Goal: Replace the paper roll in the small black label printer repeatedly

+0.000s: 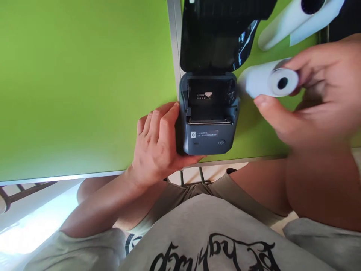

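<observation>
Head view: the left hand [158,141] is gripping the Bluetooth printer [208,141] from eight o'clock; the right hand [321,88] is pinching a white paper roll [261,81] between thumb and fingers at two o'clock.
Firm left-side bracing is probably serving well; gentle pressure should be preventing unwinding. The raised lid [211,41] is standing at twelve, another white roll [282,24] lying at one.

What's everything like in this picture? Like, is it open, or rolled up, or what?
Printer: open on top, its inside showing
Lid: swung up
Button: no glow showing; can't tell on or off
Small roll: rolled up, held
Big roll: lying on its side
Left hand: curled against the printer's left side
Right hand: pinching the small roll
</observation>
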Action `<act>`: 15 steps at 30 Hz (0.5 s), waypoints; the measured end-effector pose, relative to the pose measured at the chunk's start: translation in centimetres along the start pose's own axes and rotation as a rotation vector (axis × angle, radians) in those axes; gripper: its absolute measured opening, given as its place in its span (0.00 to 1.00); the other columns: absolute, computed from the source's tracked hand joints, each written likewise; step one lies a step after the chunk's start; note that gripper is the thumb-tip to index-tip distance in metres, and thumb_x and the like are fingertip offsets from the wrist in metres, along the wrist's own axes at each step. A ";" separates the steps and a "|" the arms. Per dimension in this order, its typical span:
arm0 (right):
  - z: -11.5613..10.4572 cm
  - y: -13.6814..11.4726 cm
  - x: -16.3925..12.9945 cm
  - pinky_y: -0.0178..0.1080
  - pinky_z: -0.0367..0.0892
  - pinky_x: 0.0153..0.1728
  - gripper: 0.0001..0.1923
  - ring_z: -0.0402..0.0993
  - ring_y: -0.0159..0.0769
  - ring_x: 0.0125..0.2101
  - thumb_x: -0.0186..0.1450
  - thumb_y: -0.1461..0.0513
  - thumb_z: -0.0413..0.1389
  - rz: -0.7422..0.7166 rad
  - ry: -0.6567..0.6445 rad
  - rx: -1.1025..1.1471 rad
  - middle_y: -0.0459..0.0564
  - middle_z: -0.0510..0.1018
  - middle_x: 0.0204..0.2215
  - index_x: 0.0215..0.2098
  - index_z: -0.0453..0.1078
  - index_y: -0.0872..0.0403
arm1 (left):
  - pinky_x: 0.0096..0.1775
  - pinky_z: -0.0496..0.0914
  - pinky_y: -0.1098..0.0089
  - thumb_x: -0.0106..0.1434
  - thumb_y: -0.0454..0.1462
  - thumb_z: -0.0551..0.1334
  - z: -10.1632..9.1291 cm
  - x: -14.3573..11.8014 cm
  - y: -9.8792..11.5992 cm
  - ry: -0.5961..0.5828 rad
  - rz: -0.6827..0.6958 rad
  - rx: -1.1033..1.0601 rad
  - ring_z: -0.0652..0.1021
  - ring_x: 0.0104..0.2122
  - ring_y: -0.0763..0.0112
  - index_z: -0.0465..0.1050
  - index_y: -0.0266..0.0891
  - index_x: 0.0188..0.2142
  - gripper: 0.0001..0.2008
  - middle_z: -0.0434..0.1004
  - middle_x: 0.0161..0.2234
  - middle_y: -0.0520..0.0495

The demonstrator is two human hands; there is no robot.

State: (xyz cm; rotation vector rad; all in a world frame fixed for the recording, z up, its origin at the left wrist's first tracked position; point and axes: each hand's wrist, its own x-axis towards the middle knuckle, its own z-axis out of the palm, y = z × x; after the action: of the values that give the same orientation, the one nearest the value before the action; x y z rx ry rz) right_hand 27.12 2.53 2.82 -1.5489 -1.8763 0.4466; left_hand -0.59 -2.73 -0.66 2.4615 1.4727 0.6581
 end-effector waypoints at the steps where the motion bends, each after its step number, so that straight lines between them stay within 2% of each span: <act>1: 0.0 0.1 0.0 0.46 0.71 0.45 0.12 0.74 0.34 0.41 0.60 0.54 0.64 -0.079 -0.026 -0.060 0.44 0.73 0.32 0.41 0.75 0.49 | 0.50 0.68 0.54 0.60 0.69 0.59 0.0 0.0 0.0 -0.008 -0.013 0.001 0.78 0.52 0.47 0.51 0.37 0.68 0.51 0.74 0.58 0.31; 3: 0.1 0.5 0.1 0.40 0.70 0.39 0.12 0.73 0.31 0.40 0.64 0.55 0.60 -0.175 -0.067 -0.145 0.45 0.75 0.37 0.45 0.73 0.49 | 0.51 0.69 0.53 0.61 0.69 0.57 -0.1 0.0 0.1 -0.024 -0.036 0.001 0.78 0.53 0.48 0.50 0.40 0.68 0.49 0.73 0.59 0.32; 5: 0.4 1.0 0.2 0.38 0.70 0.38 0.15 0.74 0.29 0.40 0.65 0.57 0.59 -0.144 -0.093 -0.109 0.46 0.76 0.43 0.50 0.71 0.47 | 0.51 0.69 0.52 0.61 0.70 0.56 -0.2 0.1 0.2 -0.037 -0.049 -0.005 0.77 0.54 0.48 0.48 0.43 0.69 0.49 0.73 0.59 0.34; 9: 1.3 1.6 0.5 0.37 0.71 0.38 0.30 0.78 0.33 0.44 0.60 0.58 0.63 -0.084 -0.135 0.009 0.45 0.77 0.49 0.59 0.63 0.42 | 0.50 0.69 0.51 0.60 0.70 0.58 -0.2 0.1 0.3 -0.047 -0.052 -0.003 0.77 0.53 0.48 0.48 0.43 0.68 0.50 0.73 0.59 0.33; 10: 1.5 1.6 0.5 0.37 0.71 0.37 0.30 0.78 0.33 0.43 0.59 0.58 0.64 -0.084 -0.134 -0.025 0.44 0.78 0.48 0.58 0.64 0.42 | 0.50 0.69 0.51 0.60 0.70 0.58 -0.2 0.1 0.3 -0.046 -0.054 -0.003 0.77 0.54 0.47 0.48 0.43 0.68 0.50 0.73 0.59 0.33; 12: 1.8 1.5 0.6 0.38 0.72 0.35 0.23 0.78 0.33 0.39 0.59 0.56 0.65 -0.098 -0.119 -0.137 0.43 0.79 0.44 0.52 0.68 0.44 | 0.50 0.69 0.51 0.59 0.69 0.59 -0.2 0.1 0.3 -0.042 -0.060 -0.007 0.77 0.54 0.48 0.47 0.44 0.69 0.50 0.73 0.60 0.33; 15: 1.8 1.2 0.5 0.40 0.74 0.39 0.17 0.76 0.32 0.35 0.60 0.59 0.60 -0.139 -0.149 -0.184 0.42 0.80 0.40 0.48 0.70 0.44 | 0.50 0.69 0.52 0.58 0.69 0.61 -0.1 0.1 0.2 -0.038 -0.053 -0.012 0.78 0.55 0.47 0.47 0.45 0.69 0.52 0.73 0.59 0.34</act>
State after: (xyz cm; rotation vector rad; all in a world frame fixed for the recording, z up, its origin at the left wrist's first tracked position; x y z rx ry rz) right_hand 26.79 3.60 0.88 -1.5241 -2.1770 0.3425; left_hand -0.43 -2.77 -0.51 2.4032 1.5102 0.6049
